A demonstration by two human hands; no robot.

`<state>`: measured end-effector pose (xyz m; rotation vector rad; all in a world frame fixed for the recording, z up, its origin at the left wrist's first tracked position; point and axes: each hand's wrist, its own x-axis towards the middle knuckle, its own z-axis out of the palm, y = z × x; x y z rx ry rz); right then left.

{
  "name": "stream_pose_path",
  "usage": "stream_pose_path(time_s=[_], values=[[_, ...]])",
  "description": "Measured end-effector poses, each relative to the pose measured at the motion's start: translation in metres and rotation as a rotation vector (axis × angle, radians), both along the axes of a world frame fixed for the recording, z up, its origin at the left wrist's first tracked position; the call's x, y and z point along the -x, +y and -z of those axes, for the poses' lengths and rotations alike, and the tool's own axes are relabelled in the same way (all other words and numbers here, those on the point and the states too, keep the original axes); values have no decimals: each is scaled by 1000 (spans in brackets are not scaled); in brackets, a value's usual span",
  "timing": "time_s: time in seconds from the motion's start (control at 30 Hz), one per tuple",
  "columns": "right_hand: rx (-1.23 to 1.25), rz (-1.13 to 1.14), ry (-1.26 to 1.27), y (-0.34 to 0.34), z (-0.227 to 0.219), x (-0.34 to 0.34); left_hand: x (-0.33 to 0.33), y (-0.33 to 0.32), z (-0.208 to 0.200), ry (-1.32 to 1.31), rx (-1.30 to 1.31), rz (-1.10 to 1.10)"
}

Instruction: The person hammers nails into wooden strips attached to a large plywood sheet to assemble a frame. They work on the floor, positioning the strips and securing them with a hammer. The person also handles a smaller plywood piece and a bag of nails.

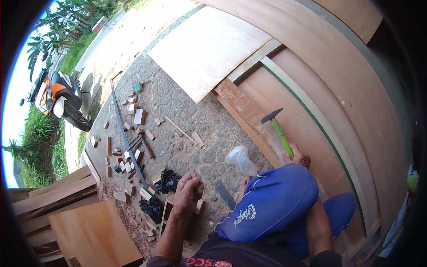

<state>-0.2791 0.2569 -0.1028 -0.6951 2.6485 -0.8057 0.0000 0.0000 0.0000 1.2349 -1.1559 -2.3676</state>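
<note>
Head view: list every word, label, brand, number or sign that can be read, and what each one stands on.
White script lettering on the blue trousers: present, wording not copied out.
Red letters on the dark shirt, beside a small emblem: not copied out.
Motorbike: any markings too small to read.
Green-handled hammer: no readable text.

Blue trousers (278, 198), wht. script logo (244, 215) on L leg. Dk. shirt (249, 254) w/ red lettering (200, 261) & sm. red/wht. emblem (223, 264) at front; dk. R sleeve (326, 259). Forearms (173, 233) bare, ditto L fingers (195, 182) & R fingers (303, 159).
</note>
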Motion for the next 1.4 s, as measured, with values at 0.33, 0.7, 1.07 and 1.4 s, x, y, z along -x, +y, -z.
stream_pose_path(time_s=[0.33, 0.7, 1.07, 1.4], values=[[370, 1, 121, 6, 24, -1, 203, 81, -114, 704, 1032, 981], [319, 11, 36, 2, 24, -8, 226, 87, -169, 436, 1355, 1294], [-95, -29, -327, 30, -69, -18, 146, 82, -229, -9, 981, 1437], [-617, -10, -596, 3, -187, -14, 105, 67, -238, -703, 573, 970]])
